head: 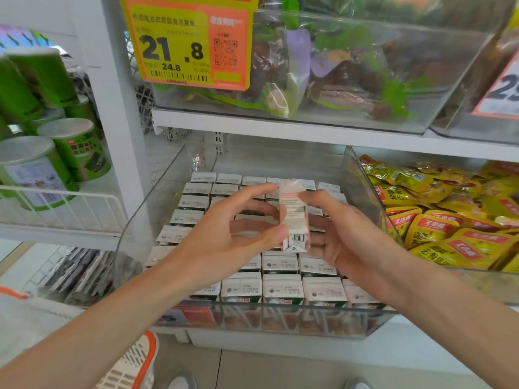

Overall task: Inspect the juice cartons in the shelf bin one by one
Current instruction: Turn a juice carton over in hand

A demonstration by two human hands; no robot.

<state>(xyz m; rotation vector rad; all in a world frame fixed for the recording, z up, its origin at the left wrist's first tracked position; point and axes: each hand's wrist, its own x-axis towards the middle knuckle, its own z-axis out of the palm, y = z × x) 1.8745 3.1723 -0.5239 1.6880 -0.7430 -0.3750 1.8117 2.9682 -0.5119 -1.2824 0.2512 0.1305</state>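
Observation:
A clear plastic shelf bin [275, 318] holds several rows of small white juice cartons [282, 287] standing upright. One slim white and pink carton [293, 214] is lifted above the rows, upright and slightly blurred. My left hand [224, 234] pinches it, thumb at its lower edge and index finger reaching its top. My right hand [339, 228] holds it from the right side, fingers curled round its back.
A bin of yellow snack pouches [449, 217] stands to the right. Green cans [47, 153] sit on a wire shelf at the left. Above is a clear bin [351, 80] of bagged goods with a yellow price tag [185, 43]. An orange-rimmed basket [137, 363] is by my feet.

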